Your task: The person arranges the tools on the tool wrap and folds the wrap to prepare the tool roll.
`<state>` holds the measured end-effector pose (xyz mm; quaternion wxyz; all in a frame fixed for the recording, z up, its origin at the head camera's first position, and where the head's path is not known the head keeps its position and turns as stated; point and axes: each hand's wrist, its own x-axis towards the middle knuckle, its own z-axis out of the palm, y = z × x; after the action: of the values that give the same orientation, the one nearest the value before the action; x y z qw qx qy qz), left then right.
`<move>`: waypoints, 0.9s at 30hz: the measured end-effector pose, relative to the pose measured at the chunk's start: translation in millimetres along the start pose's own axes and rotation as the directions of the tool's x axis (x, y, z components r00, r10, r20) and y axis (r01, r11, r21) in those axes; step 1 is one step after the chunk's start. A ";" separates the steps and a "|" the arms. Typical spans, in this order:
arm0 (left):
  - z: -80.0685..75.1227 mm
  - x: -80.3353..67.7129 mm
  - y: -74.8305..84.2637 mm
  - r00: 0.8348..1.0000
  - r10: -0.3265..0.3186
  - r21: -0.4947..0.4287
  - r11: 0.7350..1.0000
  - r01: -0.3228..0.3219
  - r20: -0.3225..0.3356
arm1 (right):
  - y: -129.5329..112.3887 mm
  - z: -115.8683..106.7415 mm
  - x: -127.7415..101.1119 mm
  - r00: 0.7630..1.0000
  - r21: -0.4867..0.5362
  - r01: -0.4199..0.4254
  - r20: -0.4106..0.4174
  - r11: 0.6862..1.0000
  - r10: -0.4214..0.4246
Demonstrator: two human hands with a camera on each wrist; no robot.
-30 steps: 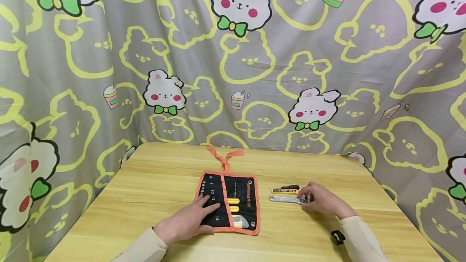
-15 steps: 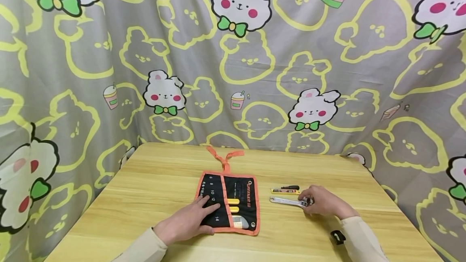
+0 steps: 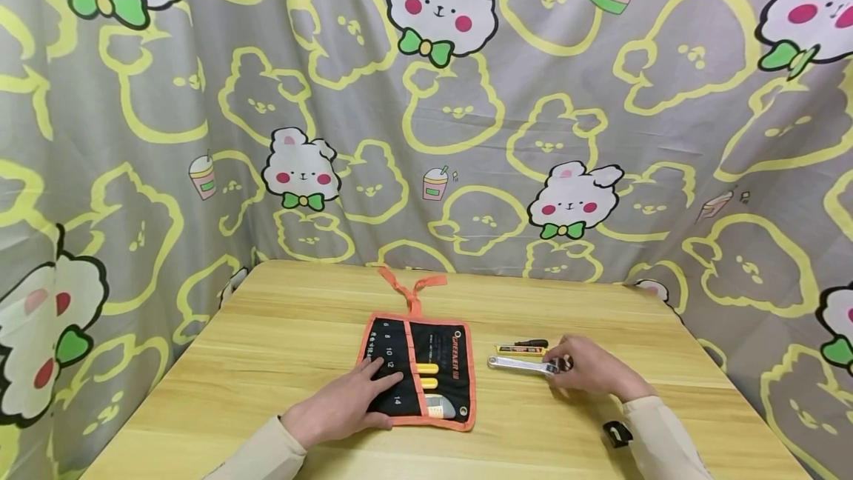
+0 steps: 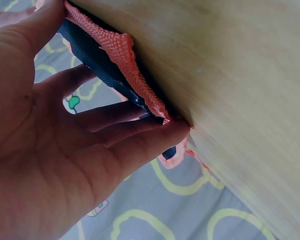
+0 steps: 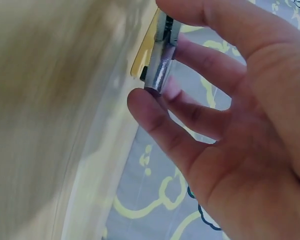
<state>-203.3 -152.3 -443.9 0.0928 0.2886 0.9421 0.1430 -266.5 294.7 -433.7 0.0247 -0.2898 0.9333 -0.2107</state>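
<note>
My left hand point(image 3: 343, 404) rests with spread fingers on the left part of a black tool pouch point(image 3: 436, 347) with orange edging. In the left wrist view, the fingers touch the pouch near its orange border point(image 4: 132, 75). Two yellow handles point(image 3: 427, 368) and a grey-and-white tool end point(image 3: 438, 407) show in the pouch pockets. To the right, my right hand point(image 3: 589, 367) grips a silver adjustable wrench point(image 3: 518, 365) by its head end, its handle pointing left toward the pouch. The right wrist view shows the wrench head point(image 5: 162, 62) between thumb and fingers.
Just behind the wrench lie a yellow labelled item point(image 3: 518, 350) and a small black-handled item point(image 3: 532, 343). A small black object point(image 3: 617, 433) sits by the right sleeve. Orange ties point(image 3: 413, 291) extend from the pouch toward the table's back edge. Patterned curtain surrounds the wooden table point(image 3: 300, 317).
The wrench dipped slightly toward me and right, then shifted left and back with my right hand. My left hand and the pouch have not visibly moved.
</note>
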 end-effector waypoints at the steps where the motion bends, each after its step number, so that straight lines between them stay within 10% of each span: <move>1: 0.0 0.0 0.1 1.000 0.001 0.001 1.000 -0.001 0.000 | -0.7 -0.1 0.3 1.000 0.001 0.004 -0.012 1.000 -0.004; 27: -0.9 -0.3 0.3 1.000 0.010 -0.007 1.000 -0.010 -0.003 | -35.3 20.9 31.8 0.996 -0.010 0.056 -0.073 0.998 -0.056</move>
<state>-203.1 -152.4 -442.9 0.0918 0.2929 0.9403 0.1473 -270.7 243.0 -435.9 -0.0164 -0.3081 0.9259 -0.2179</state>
